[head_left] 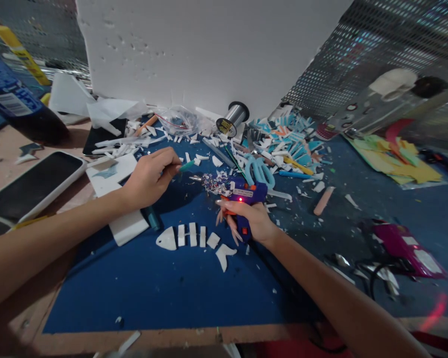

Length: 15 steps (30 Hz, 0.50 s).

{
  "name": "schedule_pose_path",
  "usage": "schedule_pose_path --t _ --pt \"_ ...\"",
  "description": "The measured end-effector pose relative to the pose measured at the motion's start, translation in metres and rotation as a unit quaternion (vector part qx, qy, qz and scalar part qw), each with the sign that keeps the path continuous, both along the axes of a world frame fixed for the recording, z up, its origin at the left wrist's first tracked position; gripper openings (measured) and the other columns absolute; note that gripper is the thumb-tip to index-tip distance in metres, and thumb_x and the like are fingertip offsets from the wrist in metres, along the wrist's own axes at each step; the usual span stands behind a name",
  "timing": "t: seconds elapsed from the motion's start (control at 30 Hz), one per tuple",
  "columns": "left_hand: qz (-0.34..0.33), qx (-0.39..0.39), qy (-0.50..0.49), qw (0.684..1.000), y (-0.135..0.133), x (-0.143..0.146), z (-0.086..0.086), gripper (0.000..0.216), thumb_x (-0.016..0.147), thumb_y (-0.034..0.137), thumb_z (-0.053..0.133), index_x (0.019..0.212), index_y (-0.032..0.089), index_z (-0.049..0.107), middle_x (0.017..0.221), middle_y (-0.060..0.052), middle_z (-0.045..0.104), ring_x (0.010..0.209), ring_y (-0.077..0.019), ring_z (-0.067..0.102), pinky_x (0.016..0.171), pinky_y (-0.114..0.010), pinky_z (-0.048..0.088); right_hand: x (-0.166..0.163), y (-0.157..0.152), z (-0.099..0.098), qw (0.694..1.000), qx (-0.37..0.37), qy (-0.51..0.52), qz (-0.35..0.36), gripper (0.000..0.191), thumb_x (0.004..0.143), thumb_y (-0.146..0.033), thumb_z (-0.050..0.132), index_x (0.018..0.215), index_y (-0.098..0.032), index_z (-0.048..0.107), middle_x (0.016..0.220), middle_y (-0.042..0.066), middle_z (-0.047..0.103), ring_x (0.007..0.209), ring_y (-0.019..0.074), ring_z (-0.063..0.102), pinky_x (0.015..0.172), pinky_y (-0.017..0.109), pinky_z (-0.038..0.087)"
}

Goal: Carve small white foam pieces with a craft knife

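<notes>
My right hand (251, 217) grips a purple hot glue gun (246, 195) with a red light lit, its nozzle aimed left over the blue mat (164, 293). My left hand (149, 176) is closed around a thin teal stick (186, 166) that points toward the gun's nozzle. Just below both hands lies a fish skeleton made of white foam pieces (194, 238), laid flat on the mat.
A phone in a white case (30, 186) lies at the left. Light blue scissors (259, 171), a wire spool (233, 118) and several foam scraps crowd the mat's far side. A big white foam board (209, 49) stands behind. A magenta tool (406, 248) lies at the right.
</notes>
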State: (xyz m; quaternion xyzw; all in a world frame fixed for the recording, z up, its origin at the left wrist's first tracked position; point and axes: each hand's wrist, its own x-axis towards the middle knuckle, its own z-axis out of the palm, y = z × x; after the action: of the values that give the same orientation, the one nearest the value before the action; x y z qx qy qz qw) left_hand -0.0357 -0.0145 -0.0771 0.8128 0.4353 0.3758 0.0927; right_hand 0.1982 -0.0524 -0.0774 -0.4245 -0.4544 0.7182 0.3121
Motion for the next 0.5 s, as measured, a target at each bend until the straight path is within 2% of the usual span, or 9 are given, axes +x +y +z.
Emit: schedule_pose_path --t 0.3,0.5 --pt "0.004 -0.021 -0.009 1.000 -0.0019 0.0011 0.0041 0.015 0.083 0.018 0.043 0.070 0.020 0.048 0.067 -0.002 0.054 0.060 -0.0124 0.048 0.058 -0.026 0.041 0.0005 0.0006 0.0017 1.000 0.012 0.000 0.008 0.030 0.071 -0.036 0.065 0.050 -0.015 0.058 0.033 -0.004 0.051 0.022 0.0084 0.043 0.028 0.020 0.045" --pt "0.041 -0.054 -0.038 0.997 -0.0035 0.0027 0.0075 0.019 0.082 0.025 0.048 0.064 0.019 0.046 0.058 0.002 0.047 0.052 -0.0095 0.042 0.051 -0.024 0.035 0.0013 0.0009 0.0015 1.000 0.023 0.019 0.005 0.031 0.072 -0.035 0.064 0.050 -0.013 0.061 0.034 -0.003 0.051 0.022 0.0084 0.043 0.027 0.020 0.045"
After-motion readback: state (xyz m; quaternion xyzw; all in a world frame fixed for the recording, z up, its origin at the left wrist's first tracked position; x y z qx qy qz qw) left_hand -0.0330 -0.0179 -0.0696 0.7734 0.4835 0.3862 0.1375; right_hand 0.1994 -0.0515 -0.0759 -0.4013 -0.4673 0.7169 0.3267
